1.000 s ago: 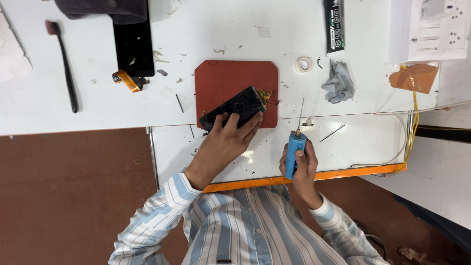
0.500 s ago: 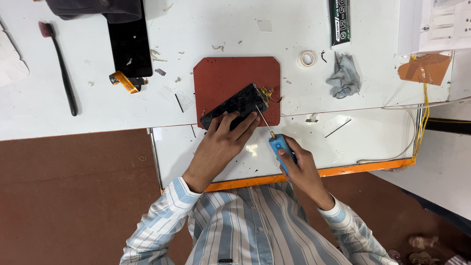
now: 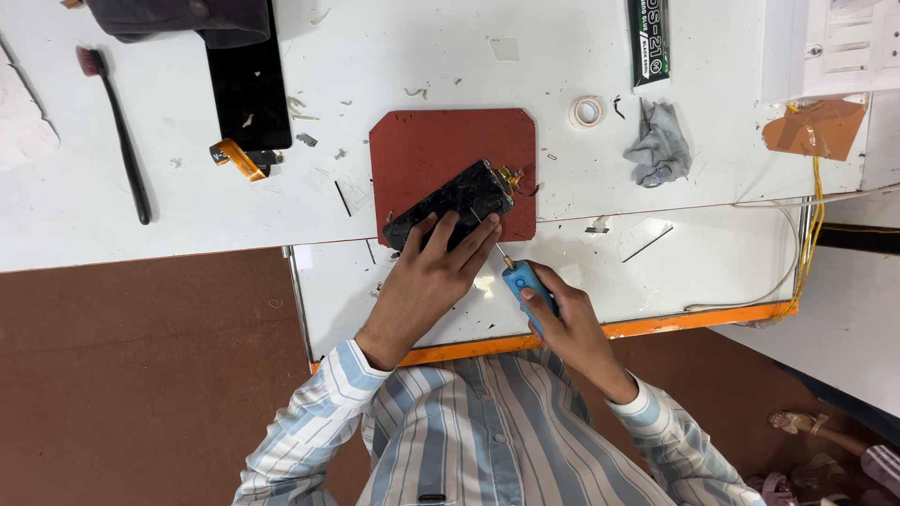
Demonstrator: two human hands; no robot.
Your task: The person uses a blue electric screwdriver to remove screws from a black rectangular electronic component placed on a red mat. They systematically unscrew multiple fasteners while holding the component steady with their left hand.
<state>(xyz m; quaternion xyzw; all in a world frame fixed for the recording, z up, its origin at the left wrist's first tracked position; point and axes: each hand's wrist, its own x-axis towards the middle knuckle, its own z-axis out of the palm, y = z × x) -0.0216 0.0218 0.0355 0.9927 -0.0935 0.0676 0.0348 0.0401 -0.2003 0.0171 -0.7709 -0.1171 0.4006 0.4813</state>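
On red mat (image 3: 422, 150) at counter (image 3: 169, 215) edge: left hand (image 3: 427, 272) pinning black phone (image 3: 450, 201), fingers spread flat on it. Right hand (image 3: 562, 323) gripping blue screwdriver (image 3: 525, 286), now tilting tip in toward phone's corner, upright a second ago; closing in for contact.

Bright, even overhead light; the white counter (image 3: 712, 56) glares mildly, shadows are soft, focus sharp throughout.

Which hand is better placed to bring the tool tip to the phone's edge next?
Probably the right hand: it grips the blue tool, whose thin tip points at the black phone, close to its near edge. The left hand is busy, fingers pressing the phone flat on the red mat.
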